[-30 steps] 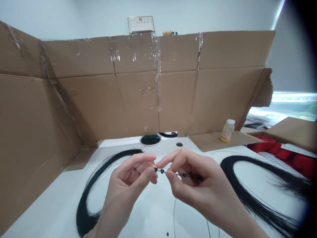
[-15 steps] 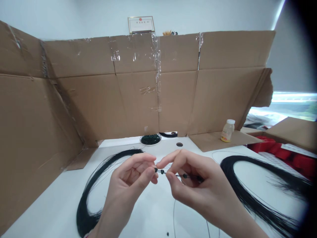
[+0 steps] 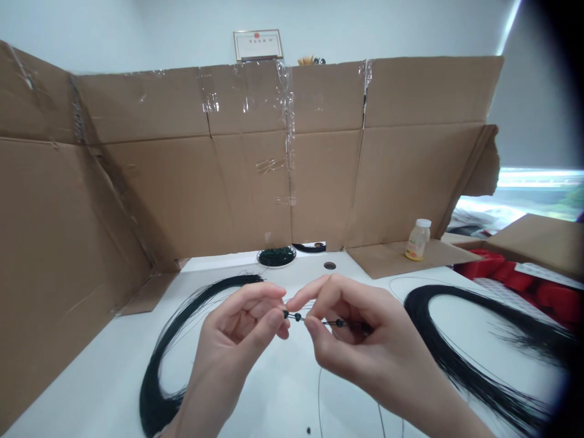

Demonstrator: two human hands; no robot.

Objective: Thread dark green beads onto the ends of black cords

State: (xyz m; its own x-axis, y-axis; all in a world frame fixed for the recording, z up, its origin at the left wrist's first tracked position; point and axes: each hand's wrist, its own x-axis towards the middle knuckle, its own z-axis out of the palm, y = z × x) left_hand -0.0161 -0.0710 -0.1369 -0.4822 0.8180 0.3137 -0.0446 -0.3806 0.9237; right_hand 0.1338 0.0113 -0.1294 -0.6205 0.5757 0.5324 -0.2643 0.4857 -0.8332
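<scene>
Operator: bare-handed.
Left hand [image 3: 244,331] and right hand [image 3: 376,353]: ungloved, five-fingered; right forearm [image 3: 438,392], lower right of frame: uncovered.

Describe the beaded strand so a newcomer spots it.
Find the white table in front of the cardboard wall. Over its middle, the left hand and right hand nearly meet, with the beaded strand running between them. Unlike the thick black bundles either side, it carries small dark beads.

White tabletop [image 3: 274,395]. Left of left grip [image 3: 244,328]: curved bundle of black strands [image 3: 152,392]. Right of right grip [image 3: 358,325]: second curved black bundle [image 3: 426,316]. Beyond both grips: round dish [image 3: 276,266] of dark green pieces [image 3: 276,255]. Beyond right grip, rightward: cardboard flap [image 3: 374,263]. Nearer camera than grips: small dark bead [image 3: 308,431], loose strands [image 3: 381,421].
</scene>
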